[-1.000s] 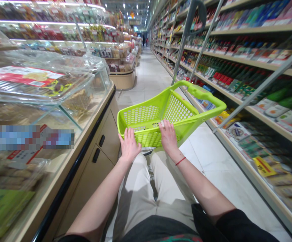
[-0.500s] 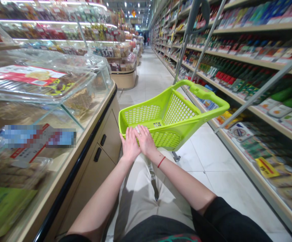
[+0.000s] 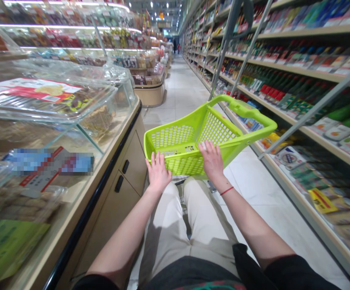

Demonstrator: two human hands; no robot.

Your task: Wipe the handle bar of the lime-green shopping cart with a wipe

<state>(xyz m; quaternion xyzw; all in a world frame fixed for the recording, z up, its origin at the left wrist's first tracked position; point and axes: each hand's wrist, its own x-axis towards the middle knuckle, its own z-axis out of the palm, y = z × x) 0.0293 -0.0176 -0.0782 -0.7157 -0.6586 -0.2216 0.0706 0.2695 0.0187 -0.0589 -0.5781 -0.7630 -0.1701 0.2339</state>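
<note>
Lime-green plastic shopping basket with perforated mesh walls and a moulded, rounded handle sits just past the person's knees, skewed with the handle up and to the right. Left hand is on the near-left rim, fingers splayed, not clenched. Right hand lies palm-down on the near-right rim, fingers loosely over the edge, no firm grip visible. Red cord bracelet on the right wrist. Beige trousers are directly below the basket. Left side: beige cabinet base with black edge trim and a glass display case holding packaged food, close to the basket's left edge. Right side: long shelves of packaged goods, crossed by grey metal rods. Pale tile floor lies between basket and shelves and runs ahead down the aisle.
</note>
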